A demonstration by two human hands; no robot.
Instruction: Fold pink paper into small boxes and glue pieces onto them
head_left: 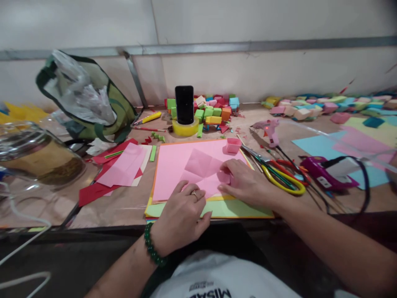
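A creased square of pink paper (203, 163) lies on a stack of coloured sheets (169, 165), pink on top with green and yellow edges showing below. My left hand (182, 213), with a ring and a green bead bracelet, rests bent fingertips near the creased paper's lower left edge, thumb apart. At the paper's right side, my right hand (245, 180) has fingers and thumb closed around its edge, where a small fold seems to stand up. Just beyond that hand sits a small pink folded paper box (233, 145).
Scissors (282, 178), a pink glue gun (270, 131) and a purple device (328, 174) lie right. A phone (184, 104) stands in a tape roll (185, 127) before several paper cubes (214, 111). Left are paper strips (124, 165), a green bag (116, 103) and a glass jar (40, 161).
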